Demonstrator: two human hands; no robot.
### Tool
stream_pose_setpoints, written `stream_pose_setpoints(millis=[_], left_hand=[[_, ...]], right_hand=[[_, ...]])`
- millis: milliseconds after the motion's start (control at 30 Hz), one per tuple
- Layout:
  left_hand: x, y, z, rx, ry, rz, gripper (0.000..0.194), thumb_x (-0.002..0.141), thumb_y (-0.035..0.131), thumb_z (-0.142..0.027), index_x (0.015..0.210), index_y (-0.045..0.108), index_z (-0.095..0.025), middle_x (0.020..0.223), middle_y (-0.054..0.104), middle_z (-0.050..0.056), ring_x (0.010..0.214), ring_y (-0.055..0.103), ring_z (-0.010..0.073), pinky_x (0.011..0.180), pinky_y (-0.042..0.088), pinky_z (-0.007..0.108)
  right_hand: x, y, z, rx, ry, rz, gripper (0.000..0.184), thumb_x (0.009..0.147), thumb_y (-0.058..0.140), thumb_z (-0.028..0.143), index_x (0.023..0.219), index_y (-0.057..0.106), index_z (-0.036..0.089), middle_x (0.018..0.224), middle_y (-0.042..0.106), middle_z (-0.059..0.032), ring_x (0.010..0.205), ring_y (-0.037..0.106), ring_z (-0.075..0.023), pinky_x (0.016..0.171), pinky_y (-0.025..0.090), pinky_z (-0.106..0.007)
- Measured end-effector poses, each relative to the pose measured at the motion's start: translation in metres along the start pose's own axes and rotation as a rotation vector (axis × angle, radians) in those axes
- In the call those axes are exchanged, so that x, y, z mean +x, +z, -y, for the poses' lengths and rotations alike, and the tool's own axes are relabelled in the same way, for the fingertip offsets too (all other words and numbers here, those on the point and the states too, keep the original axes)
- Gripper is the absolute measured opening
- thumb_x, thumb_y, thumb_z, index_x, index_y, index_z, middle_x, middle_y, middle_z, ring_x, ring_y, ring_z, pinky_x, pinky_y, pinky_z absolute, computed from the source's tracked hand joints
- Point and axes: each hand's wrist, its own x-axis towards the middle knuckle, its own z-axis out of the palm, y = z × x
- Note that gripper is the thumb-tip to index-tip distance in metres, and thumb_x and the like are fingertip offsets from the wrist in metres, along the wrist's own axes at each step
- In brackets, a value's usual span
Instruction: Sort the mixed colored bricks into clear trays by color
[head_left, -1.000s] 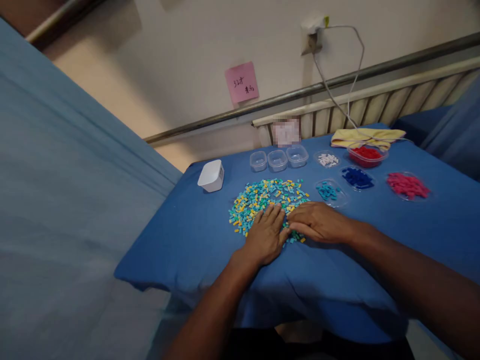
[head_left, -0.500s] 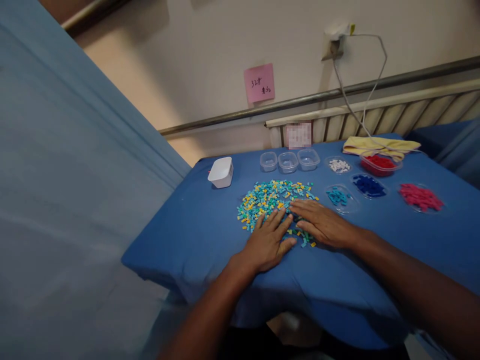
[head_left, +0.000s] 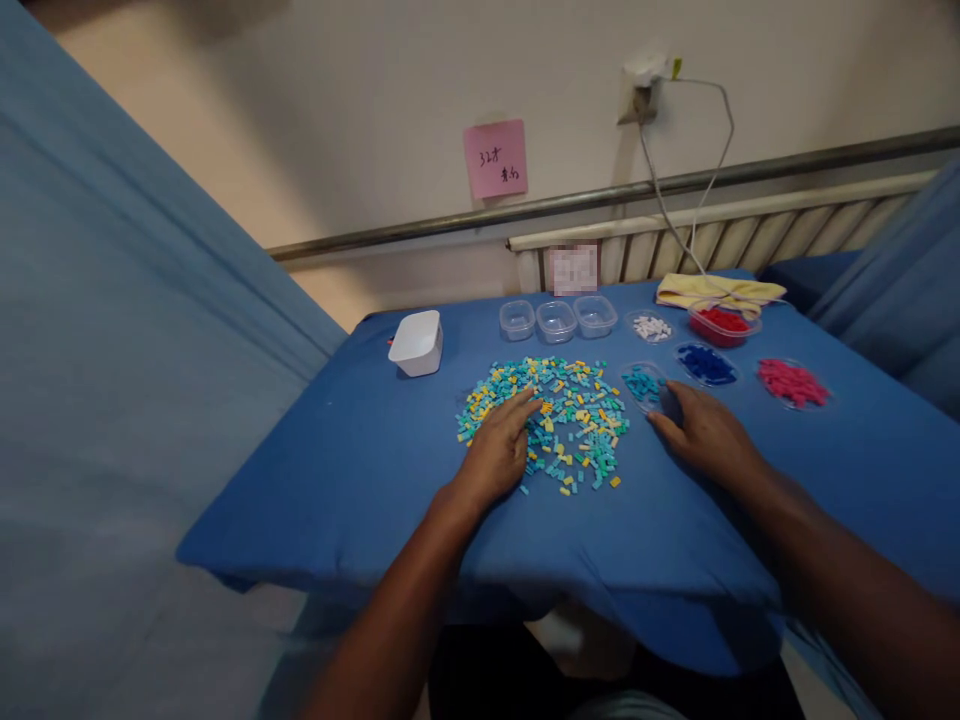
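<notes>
A spread heap of small teal, yellow and green pieces point(head_left: 555, 410) lies on the blue-covered table point(head_left: 360, 470). My left hand point(head_left: 496, 450) rests flat on the heap's left side, fingers stretched out over the pieces. My right hand point(head_left: 705, 432) lies open on the cloth to the right of the heap, fingertips just short of a clear dish of teal pieces point(head_left: 643, 383). Neither hand holds anything that I can see.
Three clear tubs point(head_left: 558, 319) and a white tub point(head_left: 416, 343) stand at the back. Dishes of white point(head_left: 652, 325), red point(head_left: 723, 323), dark blue point(head_left: 705, 364) and pink pieces point(head_left: 793, 382) sit at right. A yellow cloth point(head_left: 720, 291) and a cable lie by the wall. Blue fabric hangs at left.
My hands have parted: the right one slid off the heap to the right, toward the teal dish. The left one moved up onto the heap's left side. The heap looks more spread out.
</notes>
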Motion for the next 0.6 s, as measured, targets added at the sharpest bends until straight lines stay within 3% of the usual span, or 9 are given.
stream_pose_setpoints(millis=[133,233,333,467,600], left_hand=[[0.013,-0.014,0.0,0.163,-0.018,0.15,0.031,0.106,0.054,-0.016,0.125,0.078,-0.017,0.124,0.077,0.01,0.119,0.071,0.0272,0.109,0.055,0.047],[0.023,-0.022,-0.004,0.3,-0.005,0.331,0.027,0.104,0.059,-0.02,0.121,0.08,-0.017,0.112,0.076,0.011,0.109,0.069,0.029,0.1,0.055,0.045],[0.031,-0.022,-0.011,0.39,0.005,0.422,0.024,0.103,0.058,-0.021,0.108,0.081,-0.016,0.104,0.073,0.012,0.103,0.067,0.0297,0.094,0.053,0.043],[0.035,-0.023,-0.011,0.249,-0.055,0.376,0.018,0.097,0.058,-0.016,0.099,0.076,-0.016,0.101,0.073,0.009,0.096,0.066,0.0252,0.086,0.049,0.037],[0.038,-0.03,0.007,-0.028,-0.223,0.271,0.016,0.097,0.057,-0.025,0.102,0.071,-0.017,0.092,0.073,0.005,0.079,0.063,0.0192,0.069,0.042,0.031]], right_hand=[[0.01,0.003,0.008,0.029,-0.037,-0.053,0.065,0.103,0.059,0.052,0.15,0.061,0.008,0.148,0.067,-0.0295,0.136,0.065,-0.0447,0.114,0.052,-0.063],[0.012,0.001,0.013,0.091,-0.099,-0.1,0.055,0.103,0.061,0.048,0.146,0.066,0.013,0.149,0.068,-0.0259,0.137,0.065,-0.0419,0.116,0.051,-0.063],[0.012,-0.004,0.017,0.148,-0.173,-0.134,0.043,0.105,0.06,0.041,0.139,0.069,0.017,0.142,0.072,-0.0221,0.131,0.069,-0.0386,0.113,0.054,-0.061],[0.008,-0.01,0.02,0.184,-0.208,-0.178,0.033,0.104,0.061,0.035,0.13,0.073,0.019,0.134,0.076,-0.0199,0.123,0.072,-0.0367,0.11,0.056,-0.059],[0.005,-0.019,0.032,0.22,-0.186,-0.154,0.028,0.105,0.06,0.033,0.126,0.075,0.021,0.123,0.08,-0.0166,0.115,0.075,-0.0347,0.102,0.06,-0.054]])
